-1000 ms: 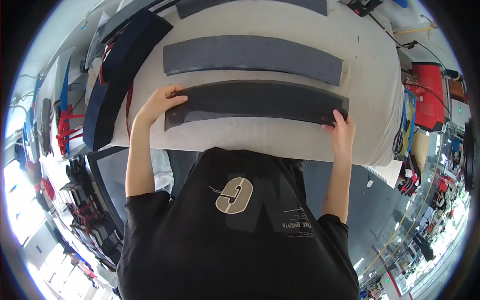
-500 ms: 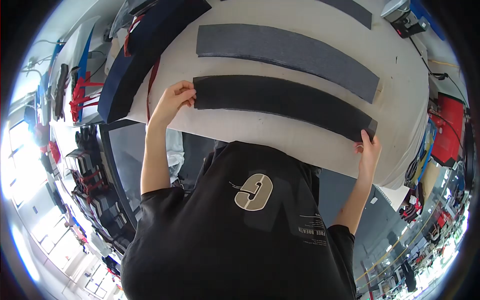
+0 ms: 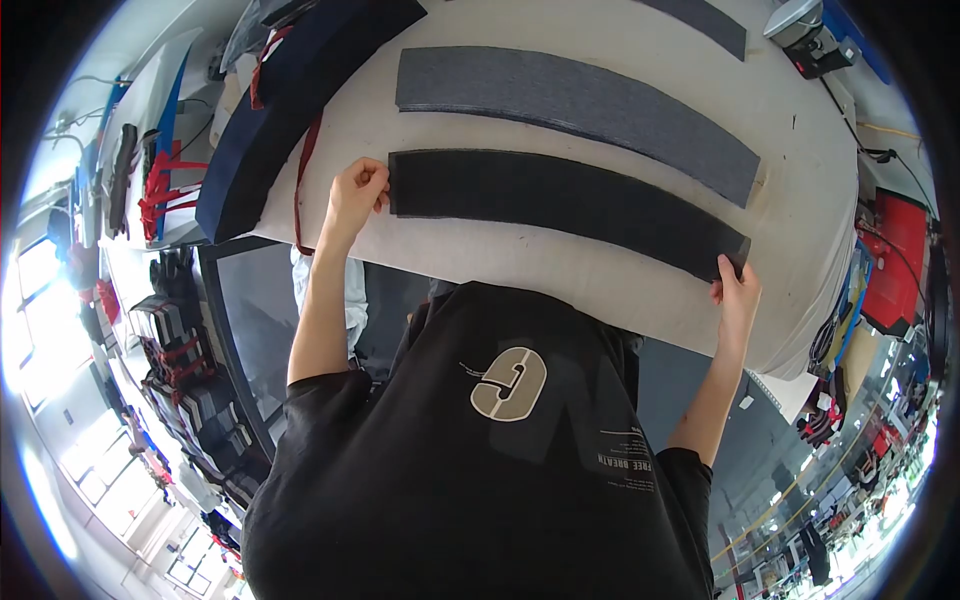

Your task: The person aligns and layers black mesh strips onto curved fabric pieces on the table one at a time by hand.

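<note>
A long, slightly curved black fabric strip (image 3: 560,200) lies flat across the pale covered table in front of me. My left hand (image 3: 358,200) is closed at its left end, fingertips pinched against the short edge. At the right end, my right hand (image 3: 737,292) pinches the lower corner between thumb and fingers. A greyer sliver shows at that corner; whether it is another layer I cannot tell. Just beyond lies a grey fabric stack (image 3: 570,105) of similar curved shape, its near edge showing layers.
Another grey piece (image 3: 700,22) lies at the table's far side. A dark navy fabric stack (image 3: 290,120) with a red strap (image 3: 308,180) runs along the left. A metal device (image 3: 800,30) sits at the far right corner. Bundled fabrics (image 3: 190,370) stand lower left.
The black strip's right end has shifted slightly left, with my right hand following. My left hand has turned a little and its fingers are more curled at the edge.
</note>
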Available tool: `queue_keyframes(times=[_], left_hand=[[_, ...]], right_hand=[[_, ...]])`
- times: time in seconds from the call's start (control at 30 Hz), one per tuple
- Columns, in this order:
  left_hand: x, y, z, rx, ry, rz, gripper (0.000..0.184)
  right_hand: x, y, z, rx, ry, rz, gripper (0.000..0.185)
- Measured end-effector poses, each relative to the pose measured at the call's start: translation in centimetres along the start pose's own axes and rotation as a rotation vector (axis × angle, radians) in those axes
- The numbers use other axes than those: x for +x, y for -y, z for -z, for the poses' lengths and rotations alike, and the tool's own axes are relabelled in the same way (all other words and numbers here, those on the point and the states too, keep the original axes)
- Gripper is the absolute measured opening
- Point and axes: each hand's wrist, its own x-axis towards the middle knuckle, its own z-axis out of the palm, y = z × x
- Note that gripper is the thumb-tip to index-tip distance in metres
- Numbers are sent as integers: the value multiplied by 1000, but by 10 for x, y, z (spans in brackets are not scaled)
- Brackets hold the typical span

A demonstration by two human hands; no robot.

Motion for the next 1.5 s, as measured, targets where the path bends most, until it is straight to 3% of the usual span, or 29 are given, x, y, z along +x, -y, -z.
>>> queue_keyframes(times=[0.13, 0.2, 0.43, 0.5, 0.73, 1.03, 1.13, 1.2, 1.5], left_hand=[[-5, -9, -12, 152, -29, -72, 16], [-12, -10, -18, 525, -149, -422, 19], [-16, -17, -22, 738, -227, -285, 20], [-15, -17, -23, 586, -183, -167, 21], [-8, 6, -12, 404, -228, -133, 21], [-6, 12, -12, 371, -222, -132, 24], [-7, 13, -15, 434, -254, -206, 25], [-7, 13, -24, 453, -383, -282, 27], [1, 16, -35, 702, -544, -395, 25]], right_hand=[[-1, 1, -1, -25, -2, -4, 16], [-1, 1, -2, -25, -13, -4, 17], [0, 3, -6, -36, -29, 16, 18], [0, 1, -6, -64, -38, 23, 18], [-2, 1, -7, -53, -32, 33, 18], [1, -2, -5, -73, -12, 67, 19], [1, 5, -7, -54, -67, -32, 21], [-4, 11, -9, 20, -111, -5, 23], [14, -11, -3, -99, -102, 131, 20]])
